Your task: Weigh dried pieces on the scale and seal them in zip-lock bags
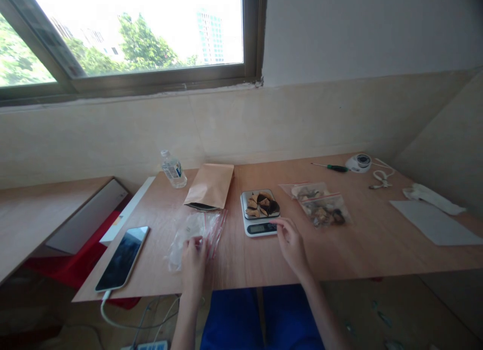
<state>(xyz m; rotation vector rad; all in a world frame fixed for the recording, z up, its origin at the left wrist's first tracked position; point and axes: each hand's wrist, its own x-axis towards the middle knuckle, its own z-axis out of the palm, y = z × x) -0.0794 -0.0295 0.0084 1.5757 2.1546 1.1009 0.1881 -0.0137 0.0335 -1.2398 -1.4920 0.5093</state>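
Note:
On the clear plastic zip bags (pixel 185 235), which lie in a loose pile, my left hand (pixel 193 257) rests with bent fingers closed on the plastic. My right hand (pixel 292 243) is at the front right corner of a white digital scale (pixel 248 230). Its index finger reaches to the edge beside the dark display, and it holds nothing that I can see. Dried brown mushroom pieces (pixel 260 204) lie on the scale's platform; the digits are too small to read. Behind the loose bags lies a brown kraft paper pouch (pixel 212 184), its dark mouth slightly apart and facing me.
Filled zip bags (pixel 325 210) lie right of the scale. A water bottle (pixel 174 170) stands behind; a plugged-in phone (pixel 124 259) is near the left edge. Farther right are a green screwdriver (pixel 337 168), a dome camera (pixel 359 163), a white cable (pixel 382 179) and a paper sheet (pixel 433 222).

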